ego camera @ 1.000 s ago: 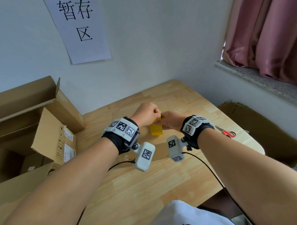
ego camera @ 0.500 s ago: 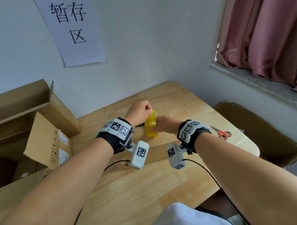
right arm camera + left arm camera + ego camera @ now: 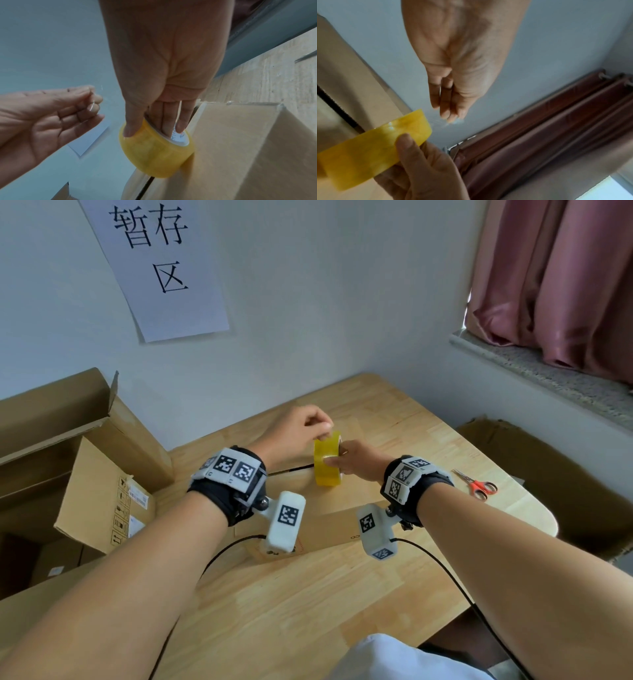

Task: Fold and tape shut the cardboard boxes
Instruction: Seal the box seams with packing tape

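**Desk:** What have you got in hand?

**Operator:** My right hand [image 3: 356, 462] is clamped on the yellow tape roll [image 3: 327, 462]: thumb across the outer band, fingers hooked into the core, as the right wrist view shows. The roll stands on edge on the flat cardboard box [image 3: 329, 518] lying on the table [image 3: 308, 604], just above the dark seam between its flaps.

**Desk:** And the left?

**Operator:** My left hand [image 3: 296, 433] is at the top of the roll, fingertips [image 3: 452, 117] pressed together on what looks like the clear free end of the tape. The film is nearly invisible, so I can't swear it's caught.

**Desk:** How will it handle?

**Operator:** I judge the roll light and rigid, slick on its band, so the core is the safe hold. The tape itself is thin and limp; I expect it to curl and stick to itself or my fingers if it goes slack. The box is stiff but springy at the flaps, so I'd press near the seam.

**Desk:** Surroundings?

**Operator:** Pale wooden table set into a corner of grey-white walls. A paper sign [image 3: 161, 265] with printed characters hangs above. Red-handled scissors [image 3: 478, 484] lie near the table's right edge. An open carton [image 3: 85, 460] stands to my left, pink curtains [image 3: 561, 282] over a stone sill to my right.
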A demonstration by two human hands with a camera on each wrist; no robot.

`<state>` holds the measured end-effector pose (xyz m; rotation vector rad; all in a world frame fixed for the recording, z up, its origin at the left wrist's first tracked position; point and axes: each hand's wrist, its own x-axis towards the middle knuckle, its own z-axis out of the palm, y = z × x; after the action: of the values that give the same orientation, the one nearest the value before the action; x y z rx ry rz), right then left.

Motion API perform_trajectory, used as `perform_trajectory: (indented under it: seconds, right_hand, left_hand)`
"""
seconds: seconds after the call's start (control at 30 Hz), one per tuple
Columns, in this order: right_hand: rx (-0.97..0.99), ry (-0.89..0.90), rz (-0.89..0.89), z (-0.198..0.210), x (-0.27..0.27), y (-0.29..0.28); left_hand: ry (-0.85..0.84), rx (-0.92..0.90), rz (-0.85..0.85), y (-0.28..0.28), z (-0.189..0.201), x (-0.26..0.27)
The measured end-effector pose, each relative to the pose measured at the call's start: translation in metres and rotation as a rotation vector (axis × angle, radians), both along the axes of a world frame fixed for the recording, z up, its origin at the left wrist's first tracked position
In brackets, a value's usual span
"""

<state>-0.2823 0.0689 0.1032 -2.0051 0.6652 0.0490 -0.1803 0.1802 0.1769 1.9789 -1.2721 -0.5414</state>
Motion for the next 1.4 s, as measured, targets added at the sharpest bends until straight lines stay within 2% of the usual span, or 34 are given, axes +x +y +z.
perform_trajectory:
  seconds: [0.07, 0.17, 0.3, 0.4, 0.6, 1.0, 1.13, 1.27, 1.4]
  right_hand:
    - [-0.028, -0.016, -0.035, -0.001, 0.001, 0.001]
    - [-0.028, -0.055, -0.092, -0.003, 0.001, 0.004]
    - [0.156, -0.251, -0.249, -0.006, -0.001, 0.002]
    - [0.236, -0.407, -0.281, -0.007, 0.001, -0.001]
    - [0.395, -0.484, -0.384, 0.001, 0.008, 0.000]
    - [0.342, -0.449, -0.359, -0.010, 0.019, -0.007]
    - [0.362, -0.448, -0.316, -0.006, 0.016, -0.005]
    - [0.535, -0.298, -0.247, 0.010, 0.009, -0.013]
    - [0.563, -0.190, -0.183, 0.020, 0.003, -0.019]
  left_hand:
    - [0.102, -0.069, 0.105, 0.001, -0.001, 0.010]
    - [0.146, -0.104, 0.164, 0.001, -0.005, 0.015]
    - [0.151, -0.136, 0.182, -0.003, -0.010, 0.019]
    - [0.151, -0.148, 0.180, -0.007, -0.010, 0.020]
    - [0.206, -0.176, 0.198, -0.016, -0.009, 0.027]
    - [0.100, -0.141, 0.149, -0.015, -0.004, 0.032]
    - [0.219, -0.152, 0.167, -0.015, -0.004, 0.035]
    - [0.299, -0.128, 0.185, -0.016, -0.009, 0.032]
    - [0.461, -0.094, 0.170, -0.016, -0.021, 0.026]
